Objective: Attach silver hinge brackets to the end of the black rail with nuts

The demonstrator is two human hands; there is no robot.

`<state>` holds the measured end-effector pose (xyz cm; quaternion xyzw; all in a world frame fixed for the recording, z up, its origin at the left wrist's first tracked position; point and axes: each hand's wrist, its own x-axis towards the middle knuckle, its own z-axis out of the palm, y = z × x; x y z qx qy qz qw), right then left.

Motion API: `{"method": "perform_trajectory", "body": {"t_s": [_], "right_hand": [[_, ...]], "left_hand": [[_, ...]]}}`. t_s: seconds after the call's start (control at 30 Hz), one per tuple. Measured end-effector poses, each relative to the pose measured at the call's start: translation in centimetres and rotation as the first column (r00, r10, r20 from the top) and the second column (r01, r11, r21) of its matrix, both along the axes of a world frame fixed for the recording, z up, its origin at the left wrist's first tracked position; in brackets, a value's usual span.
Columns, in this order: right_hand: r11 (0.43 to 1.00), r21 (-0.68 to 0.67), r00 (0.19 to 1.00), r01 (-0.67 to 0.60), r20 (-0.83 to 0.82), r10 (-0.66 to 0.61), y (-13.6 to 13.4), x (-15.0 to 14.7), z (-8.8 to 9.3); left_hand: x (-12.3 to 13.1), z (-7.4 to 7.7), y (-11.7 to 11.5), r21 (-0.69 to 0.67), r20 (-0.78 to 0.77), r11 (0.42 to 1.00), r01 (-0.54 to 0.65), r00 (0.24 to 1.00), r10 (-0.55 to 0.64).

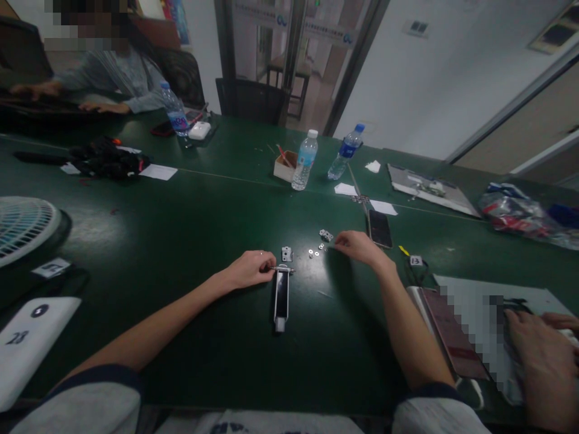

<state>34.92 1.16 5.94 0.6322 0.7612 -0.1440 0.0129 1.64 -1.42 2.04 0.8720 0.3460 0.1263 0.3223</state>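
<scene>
My left hand [251, 269] rests on the green table [190, 253], fingers curled around a thin metal rod [283, 269] at the top end of a long black and silver metal assembly [281, 298]. A small metal bracket [286, 254] lies just beyond it. My right hand [357, 246] reaches toward several tiny silver washers and screws [315, 251] and a second small bracket [325, 234]; its fingertips are pinched together, and whether they hold anything is too small to tell.
A black phone [380, 228] lies right of my right hand. Water bottles [304, 160] and a cardboard box [284, 166] stand further back. A white fan [25, 226] is at left. Another person's hand [545, 355] is at the lower right; another person sits far left.
</scene>
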Motion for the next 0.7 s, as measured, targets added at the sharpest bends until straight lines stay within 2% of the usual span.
{"method": "perform_trajectory", "body": {"t_s": [0.17,0.33,0.47,0.7], "right_hand": [[0.998,-0.031,0.999,-0.051,-0.015,0.051,0.3,-1.3,-1.4],[0.998,-0.034,0.999,-0.049,-0.015,0.048,0.5,-1.5,-2.1],[0.998,-0.064,1.000,-0.023,-0.015,0.022,0.4,-2.0,-2.1],[0.982,-0.176,0.998,-0.067,-0.033,0.062,-0.1,-2.5,-1.3]], "left_hand": [[0.0,-0.1,0.1,0.013,0.003,1.000,0.006,1.000,-0.006],[0.1,0.1,0.1,0.018,0.015,1.000,0.016,1.000,-0.016],[0.0,0.2,0.1,-0.004,-0.004,1.000,0.025,1.000,-0.025],[-0.5,0.6,0.6,-0.052,-0.037,0.998,0.041,0.998,-0.043]]}}
